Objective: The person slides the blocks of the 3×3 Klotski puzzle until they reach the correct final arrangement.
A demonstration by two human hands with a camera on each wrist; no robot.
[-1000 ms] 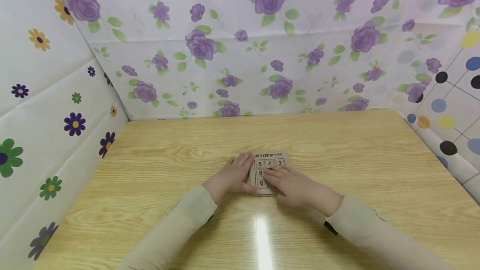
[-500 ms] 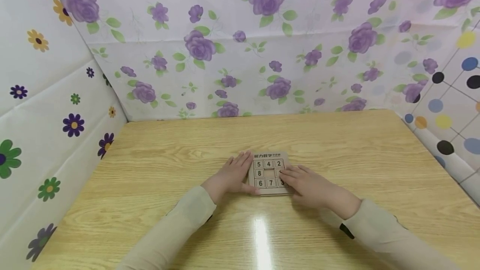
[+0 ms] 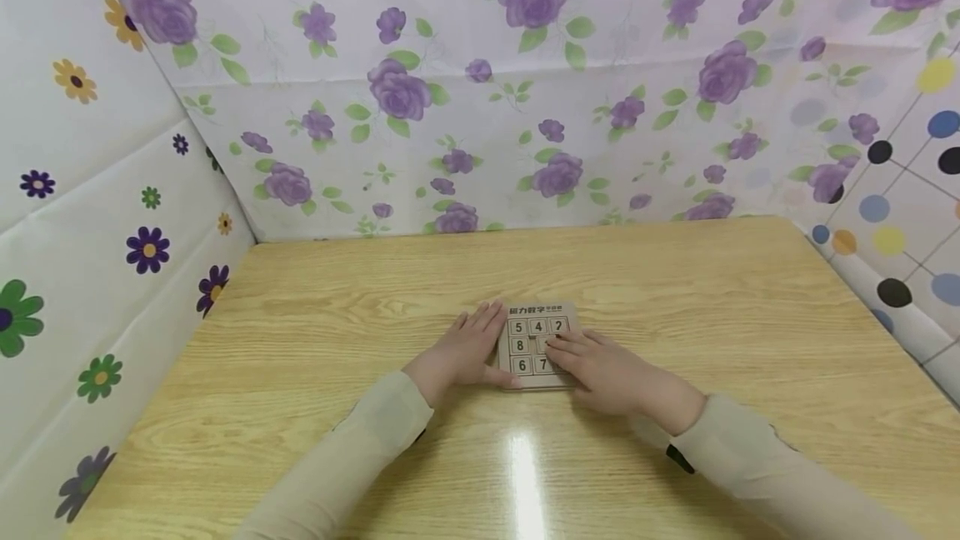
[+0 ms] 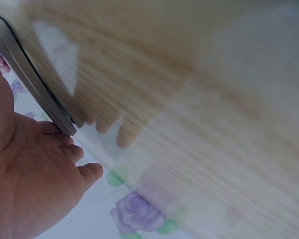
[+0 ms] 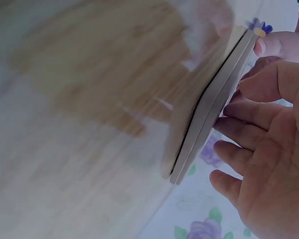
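Head view shows a number puzzle lying flat between the two hands on a wood-grain table. The left hand, fingers extended and gripping nothing, touches the puzzle's nearest side, thumb at its corner. The right hand, loosely outstretched without a grip, rests fingertips over nearby tiles, partly hiding them; the 8 tile sits closer to the left hand.

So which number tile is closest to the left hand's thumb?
The 6 tile, bottom left in the sliding number puzzle: the left hand has its thumb at that corner, while the 8 tile and 5 tile sit farther up the column.
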